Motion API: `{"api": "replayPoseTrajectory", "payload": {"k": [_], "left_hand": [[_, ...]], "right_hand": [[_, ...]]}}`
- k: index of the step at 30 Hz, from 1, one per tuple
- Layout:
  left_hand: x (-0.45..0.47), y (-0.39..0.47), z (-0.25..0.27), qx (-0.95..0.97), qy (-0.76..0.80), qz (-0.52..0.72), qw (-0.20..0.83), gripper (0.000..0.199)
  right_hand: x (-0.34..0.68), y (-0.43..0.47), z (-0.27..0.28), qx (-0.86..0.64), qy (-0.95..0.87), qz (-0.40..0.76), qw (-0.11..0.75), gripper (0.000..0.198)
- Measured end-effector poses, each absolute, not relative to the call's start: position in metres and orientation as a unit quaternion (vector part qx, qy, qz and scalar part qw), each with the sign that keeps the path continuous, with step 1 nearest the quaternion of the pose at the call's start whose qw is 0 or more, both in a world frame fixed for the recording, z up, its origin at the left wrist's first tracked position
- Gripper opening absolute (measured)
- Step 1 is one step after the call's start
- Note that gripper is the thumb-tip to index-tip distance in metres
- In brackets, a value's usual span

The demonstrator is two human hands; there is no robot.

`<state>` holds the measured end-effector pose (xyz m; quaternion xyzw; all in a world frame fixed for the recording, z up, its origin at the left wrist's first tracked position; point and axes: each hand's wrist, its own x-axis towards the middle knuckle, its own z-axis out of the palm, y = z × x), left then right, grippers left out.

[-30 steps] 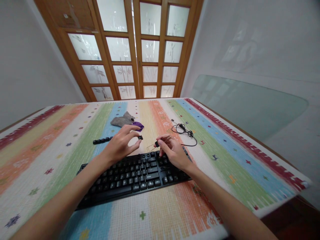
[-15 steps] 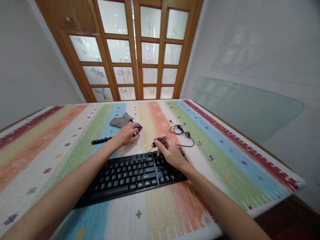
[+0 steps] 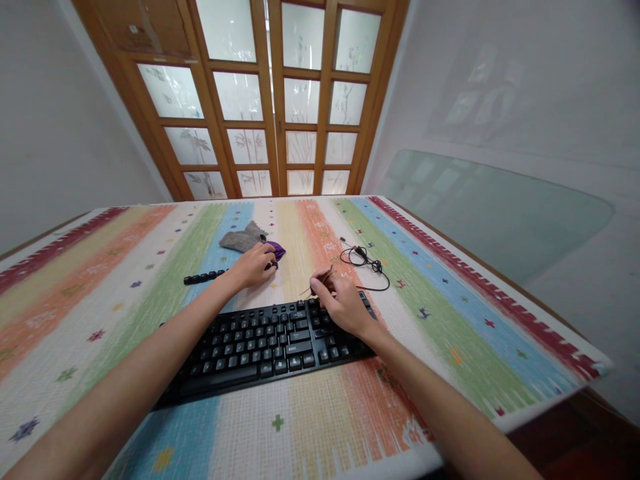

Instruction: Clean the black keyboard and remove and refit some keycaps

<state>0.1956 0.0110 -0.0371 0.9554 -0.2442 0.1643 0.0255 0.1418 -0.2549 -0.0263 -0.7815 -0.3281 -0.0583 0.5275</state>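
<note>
A black keyboard (image 3: 250,347) lies in front of me, its top row showing small low stubs instead of full caps. My right hand (image 3: 340,300) is closed over its upper right part, pinching a thin wire keycap puller (image 3: 310,290) whose wire ends point left over the top edge. Beyond the keyboard, my left hand (image 3: 257,265) has its fingers bent down onto a black keycap (image 3: 271,265). That cap is in line with a row of loose keycaps (image 3: 203,277), partly hidden by my left wrist.
A grey cloth (image 3: 240,239) and a purple cloth (image 3: 277,251) lie just past my left hand. The coiled black cable (image 3: 367,260) rests to the right behind the keyboard. A striped cloth (image 3: 450,333) covers the table, with wooden glazed doors (image 3: 277,127) beyond.
The black keycap at the puller's wire in my right hand no longer shows there; the puller has turned slightly. My left hand has barely moved, its fingers now lower over the keycap.
</note>
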Motion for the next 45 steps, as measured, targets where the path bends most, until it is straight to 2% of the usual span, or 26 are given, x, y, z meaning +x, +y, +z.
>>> {"api": "replayPoseTrajectory", "payload": {"k": [11,21,27,30,35,39,42,45], "left_hand": [[0.191,0.013,-0.034,0.955,-0.239,0.172,0.027,0.02],[0.147,0.011,-0.028,0.943,-0.262,0.196,0.062,0.021],[0.093,-0.004,-0.024,0.945,-0.275,0.119,0.133,0.026],[0.07,-0.012,-0.027,0.948,-0.266,0.067,0.165,0.033],[0.049,-0.021,-0.033,0.959,-0.227,0.041,0.164,0.064],[0.046,-0.022,-0.036,0.959,-0.237,0.043,0.147,0.071],[0.046,-0.022,-0.037,0.958,-0.24,0.051,0.146,0.074],[0.047,-0.023,-0.038,0.959,-0.243,0.051,0.14,0.076]], "right_hand": [[0.145,-0.259,-0.027,-0.797,-0.342,-0.089,0.491,0.025],[0.146,-0.258,-0.029,-0.794,-0.325,-0.058,0.51,0.03],[0.147,-0.257,-0.032,-0.786,-0.307,-0.033,0.536,0.032],[0.146,-0.256,-0.034,-0.781,-0.306,-0.018,0.544,0.032],[0.146,-0.254,-0.037,-0.762,-0.289,0.011,0.58,0.03],[0.146,-0.254,-0.039,-0.752,-0.285,0.053,0.593,0.029],[0.143,-0.253,-0.036,-0.764,-0.3,0.055,0.569,0.027],[0.136,-0.25,-0.029,-0.793,-0.336,0.001,0.508,0.021]]}}
